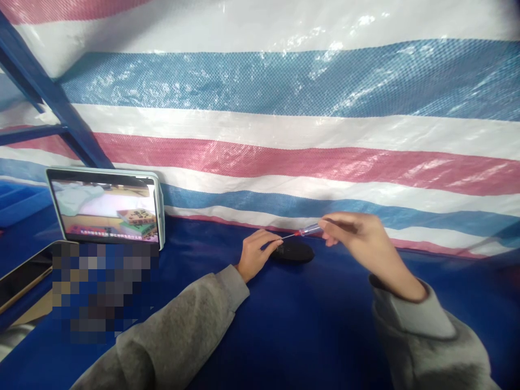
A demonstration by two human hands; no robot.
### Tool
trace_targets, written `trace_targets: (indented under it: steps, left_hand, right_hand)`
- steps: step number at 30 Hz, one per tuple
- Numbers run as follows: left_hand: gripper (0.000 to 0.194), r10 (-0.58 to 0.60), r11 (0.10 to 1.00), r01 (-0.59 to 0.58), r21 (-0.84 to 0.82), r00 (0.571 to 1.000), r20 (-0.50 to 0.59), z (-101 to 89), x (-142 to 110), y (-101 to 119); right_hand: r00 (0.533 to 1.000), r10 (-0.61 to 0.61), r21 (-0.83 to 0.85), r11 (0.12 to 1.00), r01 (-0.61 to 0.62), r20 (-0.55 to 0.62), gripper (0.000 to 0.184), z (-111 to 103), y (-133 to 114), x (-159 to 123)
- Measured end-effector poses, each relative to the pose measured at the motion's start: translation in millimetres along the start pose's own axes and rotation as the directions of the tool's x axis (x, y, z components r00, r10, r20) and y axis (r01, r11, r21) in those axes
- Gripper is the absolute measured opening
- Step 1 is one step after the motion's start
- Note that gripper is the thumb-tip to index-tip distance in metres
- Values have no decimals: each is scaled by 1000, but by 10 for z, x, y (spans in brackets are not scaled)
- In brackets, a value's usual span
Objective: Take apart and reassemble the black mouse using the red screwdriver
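My right hand grips a screwdriver by its clear handle, with a red collar and a thin metal shaft pointing left. At the shaft's tip, my left hand is closed in a pinch, thumb against fingers. Whether it holds the tip itself or some small piece there is too small to tell. Just below the shaft, a black oval object with faint markings lies on the blue tabletop. Its left end is partly behind my left fingers.
A tablet in a pale case stands at the left, playing a video. Nearer me lies a phone, beside a blurred-out patch. Blue bins sit at the far left. A striped plastic sheet hangs behind the table, beside a blue metal frame.
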State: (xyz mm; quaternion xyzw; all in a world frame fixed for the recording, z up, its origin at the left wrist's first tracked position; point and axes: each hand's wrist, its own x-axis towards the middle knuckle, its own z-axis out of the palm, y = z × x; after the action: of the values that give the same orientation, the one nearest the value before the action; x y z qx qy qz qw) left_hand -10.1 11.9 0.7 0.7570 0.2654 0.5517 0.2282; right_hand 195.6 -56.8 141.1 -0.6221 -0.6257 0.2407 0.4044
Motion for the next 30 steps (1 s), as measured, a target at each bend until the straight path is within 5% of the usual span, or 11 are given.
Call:
trace_targets:
  steps: [9, 13, 16, 21, 30]
  left_hand:
    - [15, 78, 997, -78, 7, 997, 26, 4, -8, 4]
    - [33, 46, 992, -60, 109, 991, 129, 9, 4, -16]
    - [37, 79, 979, -133, 154, 946, 314, 35, -1, -42]
    - [43, 106, 952, -250, 179, 813, 573, 62, -34, -71]
    - [43, 71, 954, -235, 188, 783, 618, 52, -36, -90]
  right_hand:
    - [1000, -2, 104, 995, 3, -10, 31, 114, -2, 11]
    - [994, -40, 114, 992, 52, -100, 28, 136, 14, 18]
    - [978, -72, 49, 995, 83, -194, 29, 100, 53, 23]
    - [960, -148, -141, 983, 117, -238, 29, 45, 72, 12]
    - [977, -159, -319, 942, 106, -144, 23, 64, 93, 50]
